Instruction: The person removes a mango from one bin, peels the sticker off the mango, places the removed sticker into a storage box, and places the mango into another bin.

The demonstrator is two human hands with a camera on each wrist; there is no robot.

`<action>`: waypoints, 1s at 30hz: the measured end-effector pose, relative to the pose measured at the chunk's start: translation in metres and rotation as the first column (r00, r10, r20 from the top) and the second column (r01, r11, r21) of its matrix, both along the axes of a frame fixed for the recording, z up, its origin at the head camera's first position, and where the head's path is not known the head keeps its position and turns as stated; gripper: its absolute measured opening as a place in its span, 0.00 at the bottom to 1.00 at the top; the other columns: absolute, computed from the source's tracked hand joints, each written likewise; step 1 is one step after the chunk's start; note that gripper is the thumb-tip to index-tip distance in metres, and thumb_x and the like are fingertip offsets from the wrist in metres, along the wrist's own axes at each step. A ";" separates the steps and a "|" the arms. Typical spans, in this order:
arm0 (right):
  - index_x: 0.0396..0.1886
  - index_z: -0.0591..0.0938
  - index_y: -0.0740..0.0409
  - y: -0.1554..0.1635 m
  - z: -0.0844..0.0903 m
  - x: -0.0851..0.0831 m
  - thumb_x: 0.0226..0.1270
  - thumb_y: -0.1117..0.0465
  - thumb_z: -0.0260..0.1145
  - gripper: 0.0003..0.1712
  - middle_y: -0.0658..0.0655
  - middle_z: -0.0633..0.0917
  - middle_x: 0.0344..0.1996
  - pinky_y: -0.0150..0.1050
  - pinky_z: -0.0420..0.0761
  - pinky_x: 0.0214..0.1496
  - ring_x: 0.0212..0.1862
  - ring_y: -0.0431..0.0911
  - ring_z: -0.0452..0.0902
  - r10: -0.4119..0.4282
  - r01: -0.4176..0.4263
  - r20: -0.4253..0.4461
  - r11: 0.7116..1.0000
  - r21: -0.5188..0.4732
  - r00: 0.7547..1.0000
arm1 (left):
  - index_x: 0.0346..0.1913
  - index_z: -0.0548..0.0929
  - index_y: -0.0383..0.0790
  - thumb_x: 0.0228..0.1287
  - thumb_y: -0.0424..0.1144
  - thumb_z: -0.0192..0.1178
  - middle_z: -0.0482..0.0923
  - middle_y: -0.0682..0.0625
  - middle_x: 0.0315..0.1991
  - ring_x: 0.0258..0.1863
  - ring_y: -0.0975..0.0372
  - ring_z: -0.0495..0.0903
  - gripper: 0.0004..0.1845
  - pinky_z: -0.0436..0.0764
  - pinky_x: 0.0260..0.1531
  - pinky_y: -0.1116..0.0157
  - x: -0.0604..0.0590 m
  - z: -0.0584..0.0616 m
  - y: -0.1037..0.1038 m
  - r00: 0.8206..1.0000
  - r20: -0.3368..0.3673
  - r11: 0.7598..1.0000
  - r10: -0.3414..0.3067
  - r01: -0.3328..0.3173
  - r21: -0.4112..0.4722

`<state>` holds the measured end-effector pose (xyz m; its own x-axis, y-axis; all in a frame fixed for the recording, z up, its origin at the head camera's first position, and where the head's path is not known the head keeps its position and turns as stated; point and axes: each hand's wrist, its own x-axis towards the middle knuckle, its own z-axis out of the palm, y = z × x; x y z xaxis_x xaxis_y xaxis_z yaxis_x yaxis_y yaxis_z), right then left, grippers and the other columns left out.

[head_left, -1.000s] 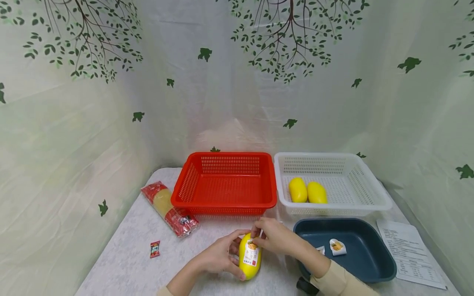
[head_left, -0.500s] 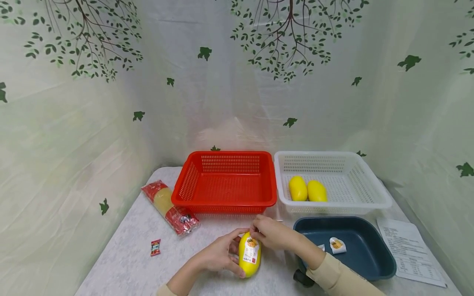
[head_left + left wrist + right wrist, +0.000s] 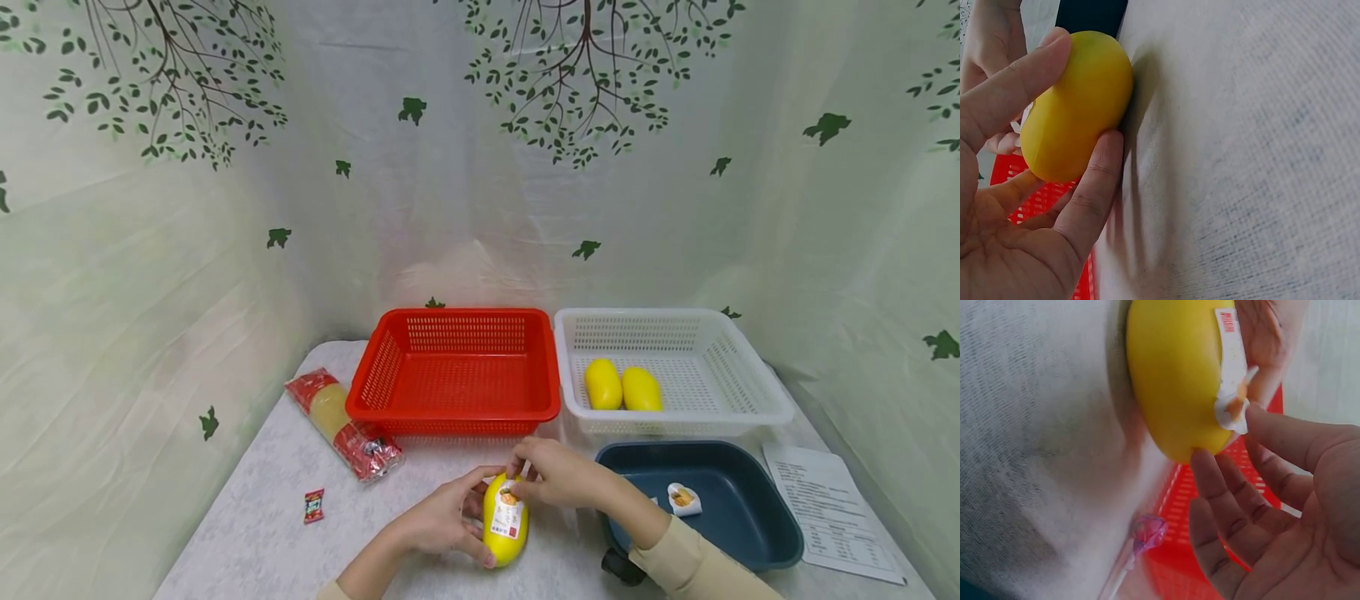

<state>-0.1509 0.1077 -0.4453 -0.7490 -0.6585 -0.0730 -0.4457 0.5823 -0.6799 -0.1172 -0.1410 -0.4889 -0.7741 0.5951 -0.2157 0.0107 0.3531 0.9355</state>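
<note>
My left hand [image 3: 442,517] grips a yellow mango [image 3: 506,546] on the table, thumb on the near side and fingers round the far side. In the left wrist view the mango [image 3: 1085,100] lies between thumb and fingers, its smooth side showing. A white sticker [image 3: 1233,362] with an orange picture runs along its upper face. At the far end of the mango my right hand [image 3: 558,473] holds the sticker's edge, which curls up from the skin. In the right wrist view the thumb meets that loose end, and a fingertip touches the mango's tip.
A red basket [image 3: 453,423] stands behind the hands, beside a white basket [image 3: 675,417] with two mangoes [image 3: 622,387]. A blue pan [image 3: 750,508] holds a curled sticker [image 3: 683,500]. Around lie a noodle pack [image 3: 337,425], small red packet [image 3: 313,506], printed sheet [image 3: 832,512] and pink lollipop [image 3: 1147,532].
My right hand lifts slightly off the sticker's top, then comes back down onto its edge. The left hand keeps the mango in place throughout.
</note>
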 end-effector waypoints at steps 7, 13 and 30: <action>0.46 0.91 0.54 -0.001 0.000 -0.002 0.65 0.58 0.81 0.13 0.49 0.91 0.41 0.28 0.88 0.43 0.38 0.36 0.83 -0.008 0.007 -0.014 1.000 -0.019 1.000 | 0.76 0.71 0.64 0.46 0.27 0.85 0.78 0.49 0.57 0.51 0.56 0.81 0.55 0.89 0.48 0.66 0.000 -0.001 0.000 1.000 0.003 1.000 0.001 -0.001 -0.002; 0.41 0.93 0.51 -0.003 0.001 -0.001 0.64 0.58 0.81 0.07 0.45 0.92 0.37 0.25 0.86 0.42 0.37 0.34 0.84 -0.002 0.002 -0.064 1.000 0.008 0.998 | 0.76 0.71 0.62 0.46 0.27 0.85 0.78 0.48 0.58 0.51 0.56 0.81 0.55 0.89 0.48 0.66 0.001 -0.001 0.000 1.000 -0.003 1.000 0.004 -0.004 0.003; 0.34 0.89 0.50 -0.009 0.005 0.008 0.67 0.58 0.79 0.05 0.42 0.88 0.30 0.25 0.81 0.38 0.32 0.32 0.77 0.005 0.016 -0.240 0.996 0.085 0.971 | 0.75 0.71 0.67 0.45 0.27 0.86 0.78 0.49 0.56 0.51 0.56 0.81 0.55 0.90 0.48 0.65 0.002 -0.003 0.000 1.000 -0.005 1.000 0.007 -0.007 0.007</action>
